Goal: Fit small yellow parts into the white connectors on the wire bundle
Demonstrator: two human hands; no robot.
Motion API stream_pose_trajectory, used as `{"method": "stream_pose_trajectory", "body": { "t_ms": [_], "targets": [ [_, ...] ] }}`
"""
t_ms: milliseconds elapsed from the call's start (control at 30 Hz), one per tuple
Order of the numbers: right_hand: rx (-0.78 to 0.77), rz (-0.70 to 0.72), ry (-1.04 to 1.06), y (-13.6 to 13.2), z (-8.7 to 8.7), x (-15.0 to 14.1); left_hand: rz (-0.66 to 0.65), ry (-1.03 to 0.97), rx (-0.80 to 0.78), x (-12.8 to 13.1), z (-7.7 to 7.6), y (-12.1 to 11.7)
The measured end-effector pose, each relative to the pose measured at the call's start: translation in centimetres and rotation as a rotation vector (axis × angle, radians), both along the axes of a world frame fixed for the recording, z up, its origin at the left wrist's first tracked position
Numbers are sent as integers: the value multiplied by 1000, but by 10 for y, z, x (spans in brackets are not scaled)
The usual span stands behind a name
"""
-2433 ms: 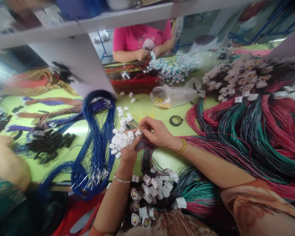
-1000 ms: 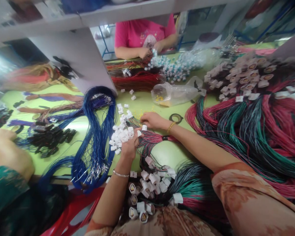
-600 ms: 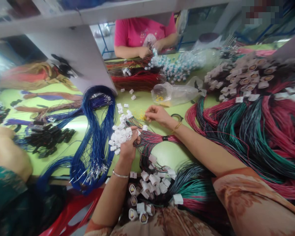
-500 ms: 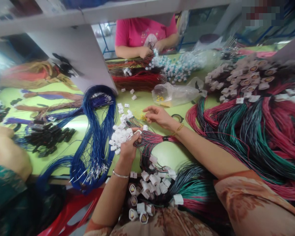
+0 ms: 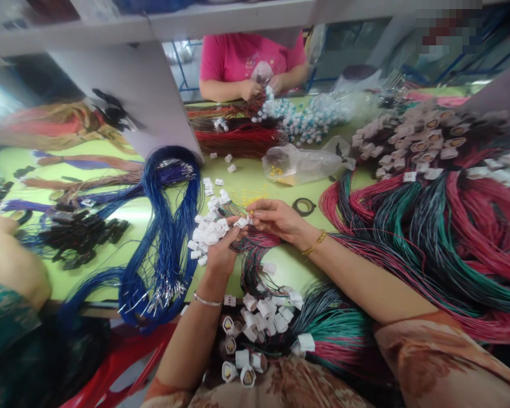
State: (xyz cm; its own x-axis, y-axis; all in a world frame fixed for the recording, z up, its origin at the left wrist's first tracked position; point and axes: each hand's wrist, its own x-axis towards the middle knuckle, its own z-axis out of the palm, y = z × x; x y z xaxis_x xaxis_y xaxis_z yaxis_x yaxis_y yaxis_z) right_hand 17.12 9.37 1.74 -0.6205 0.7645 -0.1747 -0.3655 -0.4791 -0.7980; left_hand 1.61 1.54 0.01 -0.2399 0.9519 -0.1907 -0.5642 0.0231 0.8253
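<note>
My left hand (image 5: 223, 250) is closed on white plug connectors (image 5: 210, 231) with wires, its thumb pressing one connector near the fingertips. My right hand (image 5: 280, 219) meets it from the right, thumb and forefinger pinched on a small yellow piece (image 5: 251, 213) at that connector. Small yellow pieces (image 5: 255, 196) lie scattered on the green table just beyond my hands. Pink and black wires (image 5: 259, 241) run below my fingers. More white connectors (image 5: 266, 317) on wires rest at the table's near edge and against my lap.
Blue wire bundles (image 5: 165, 226) and black connectors (image 5: 83, 232) lie left. A clear bag (image 5: 301, 164) and a tape roll (image 5: 304, 207) lie beyond my right hand. Pink, black and green wires (image 5: 420, 226) fill the right. A co-worker's arm (image 5: 12, 260) is at left; another person (image 5: 255, 62) sits opposite.
My right hand has come back from the scattered yellow pieces toward me and now touches the connector at my left fingertips. My left hand has stayed nearly in place.
</note>
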Motion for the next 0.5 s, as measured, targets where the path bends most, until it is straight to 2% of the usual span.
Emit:
{"method": "stream_pose_trajectory", "body": {
  "t_ms": [200,500],
  "targets": [
    [145,-51,-54,-7,4,-5,-10,-21,26,-1,-3,0],
    [443,-79,-326,-11,21,-2,-18,-22,0,0,1,-1]
  ]
}}
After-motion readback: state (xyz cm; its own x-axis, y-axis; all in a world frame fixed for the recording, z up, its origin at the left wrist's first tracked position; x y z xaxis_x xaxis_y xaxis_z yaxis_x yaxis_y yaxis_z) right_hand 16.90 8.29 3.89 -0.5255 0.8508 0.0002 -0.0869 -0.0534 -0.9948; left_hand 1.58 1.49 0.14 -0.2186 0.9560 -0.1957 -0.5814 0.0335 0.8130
